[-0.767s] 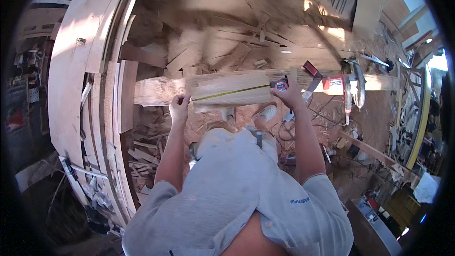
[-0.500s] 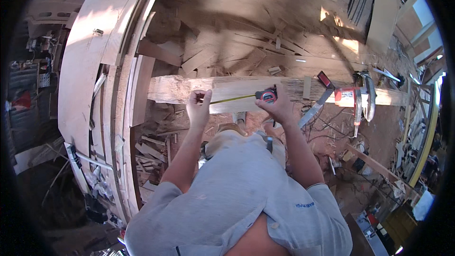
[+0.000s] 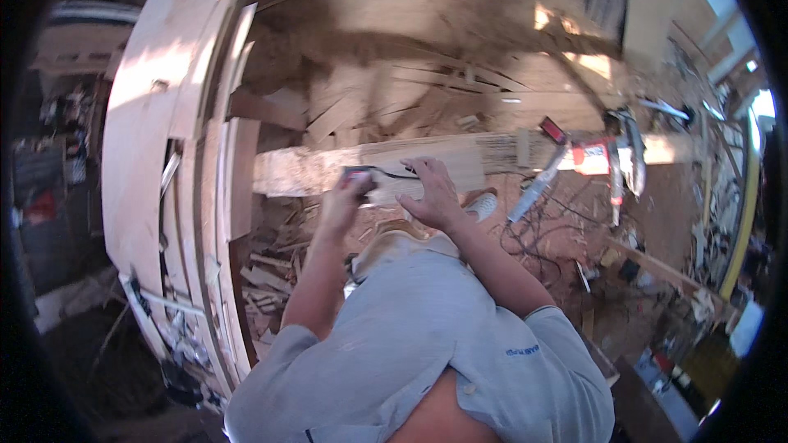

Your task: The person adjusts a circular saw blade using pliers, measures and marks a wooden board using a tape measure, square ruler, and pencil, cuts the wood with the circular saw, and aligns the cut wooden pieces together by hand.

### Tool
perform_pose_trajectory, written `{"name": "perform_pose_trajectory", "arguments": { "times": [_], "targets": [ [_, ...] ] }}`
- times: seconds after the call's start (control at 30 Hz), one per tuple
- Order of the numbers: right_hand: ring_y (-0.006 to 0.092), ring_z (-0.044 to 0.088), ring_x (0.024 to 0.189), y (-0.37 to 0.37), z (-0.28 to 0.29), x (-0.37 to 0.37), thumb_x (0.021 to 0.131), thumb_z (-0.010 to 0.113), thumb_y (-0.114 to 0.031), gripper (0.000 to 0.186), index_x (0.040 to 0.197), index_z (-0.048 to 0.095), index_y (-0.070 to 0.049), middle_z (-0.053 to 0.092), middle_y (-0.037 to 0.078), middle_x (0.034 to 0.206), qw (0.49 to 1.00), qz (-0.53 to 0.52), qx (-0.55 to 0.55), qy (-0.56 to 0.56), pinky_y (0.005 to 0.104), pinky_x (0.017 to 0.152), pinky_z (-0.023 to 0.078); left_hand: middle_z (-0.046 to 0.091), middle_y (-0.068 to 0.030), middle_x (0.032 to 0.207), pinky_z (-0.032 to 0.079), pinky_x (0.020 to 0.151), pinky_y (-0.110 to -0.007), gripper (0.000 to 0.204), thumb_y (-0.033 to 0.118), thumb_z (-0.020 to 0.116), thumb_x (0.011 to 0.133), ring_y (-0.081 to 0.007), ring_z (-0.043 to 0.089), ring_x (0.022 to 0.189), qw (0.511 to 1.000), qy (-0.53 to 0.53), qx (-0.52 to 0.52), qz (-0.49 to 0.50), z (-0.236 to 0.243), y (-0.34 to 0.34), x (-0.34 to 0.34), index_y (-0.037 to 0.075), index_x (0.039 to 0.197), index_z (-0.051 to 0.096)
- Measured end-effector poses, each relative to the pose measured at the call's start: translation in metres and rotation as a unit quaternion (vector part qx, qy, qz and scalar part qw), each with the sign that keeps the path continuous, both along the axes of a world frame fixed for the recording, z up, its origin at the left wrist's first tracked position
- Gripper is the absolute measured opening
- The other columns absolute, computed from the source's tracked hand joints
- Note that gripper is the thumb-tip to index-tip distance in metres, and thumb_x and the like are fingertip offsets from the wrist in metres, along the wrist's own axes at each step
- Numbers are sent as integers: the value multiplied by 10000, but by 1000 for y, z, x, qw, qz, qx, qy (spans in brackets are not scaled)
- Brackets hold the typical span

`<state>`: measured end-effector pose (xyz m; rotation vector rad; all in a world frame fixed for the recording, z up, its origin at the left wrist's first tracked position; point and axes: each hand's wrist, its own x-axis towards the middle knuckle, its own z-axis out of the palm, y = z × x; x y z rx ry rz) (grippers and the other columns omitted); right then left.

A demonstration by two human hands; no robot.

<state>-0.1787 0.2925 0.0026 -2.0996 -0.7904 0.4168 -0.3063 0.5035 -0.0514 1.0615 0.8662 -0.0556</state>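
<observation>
My left hand (image 3: 345,201) is closed around a small red and black tape measure (image 3: 358,175), blurred by motion. A thin dark strip (image 3: 390,174), perhaps its strap or the tape itself, curves from it to the fingers of my right hand (image 3: 431,193). The right thumb stands apart from the fingers; whether the fingertips touch the strip is hard to make out. Both hands are over a pale board (image 3: 464,160) lying across a long rough wooden beam (image 3: 287,171).
A circular saw (image 3: 620,156) with a red and silver body rests at the beam's right end. Nearby lies a metal square (image 3: 538,184) with a red end. Stacked boards (image 3: 148,139) stand at left. Offcuts, sawdust and a tangled dark cable (image 3: 533,238) cover the ground.
The stretched yellow tape no longer shows between my hands. The tape measure has passed from my right hand to my left, and my right hand has moved left.
</observation>
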Motion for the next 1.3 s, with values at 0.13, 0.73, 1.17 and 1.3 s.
{"name": "perform_pose_trajectory", "arguments": {
  "times": [0.13,0.73,1.17,1.3],
  "targets": [
    [383,560,1279,-83,-57,29,827,846,-274,543,1288,667,-49,646,192,1284,962,-255,-26,-94,476,1109,463,755,-75,1054,574,810,-363,467,336,846,970,-174,706,905,946,56,316,-39,-75,118,-69,34,1286,682],
    [298,698,829,-200,-100,29,806,795,-183,339,1042,622,-13,692,128,883,835,-547,-59,27,459,778,548,690,-174,1262,473,1089,-497,400,217,818,938,-384,611,1235,716,-1,691,-95,-61,114,-10,28,1266,688],
    [336,740,773,-125,-122,-44,823,815,-286,374,1106,648,-108,735,118,814,938,-334,-76,47,443,724,561,587,-206,1392,422,1149,-547,469,276,716,1021,-432,545,1305,729,-180,616,-237,-55,-107,140,105,1438,589],
    [283,753,804,-139,-131,-38,836,860,-331,427,1116,664,-74,741,113,822,937,-317,-68,130,410,773,582,614,-176,1301,475,1083,-536,410,307,718,1021,-420,564,1235,752,-163,587,-251,-57,-112,145,116,1377,653]
  ]
}}
